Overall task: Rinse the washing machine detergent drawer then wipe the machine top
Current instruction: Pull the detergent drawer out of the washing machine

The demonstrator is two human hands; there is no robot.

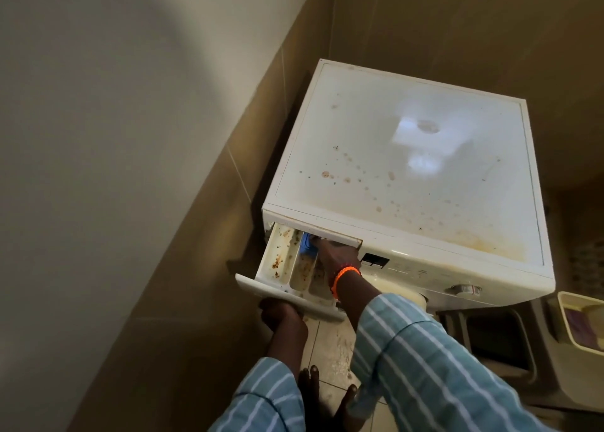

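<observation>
- We see the drawer (287,268) pulled out at the machine's (408,157) front left.
- Our left hand (281,314) sits under its front; our right hand (333,252) reaches inside.
- A tub (578,320) stands right of the machine.

The scene is dimly lit in a warm, brownish cast. A pale glare patch is reflected on the glossy white stained washing machine top (408,157). Deep shadow is cast beside the machine. Straight edges are bent by wide-angle distortion, and detail is softened.
</observation>
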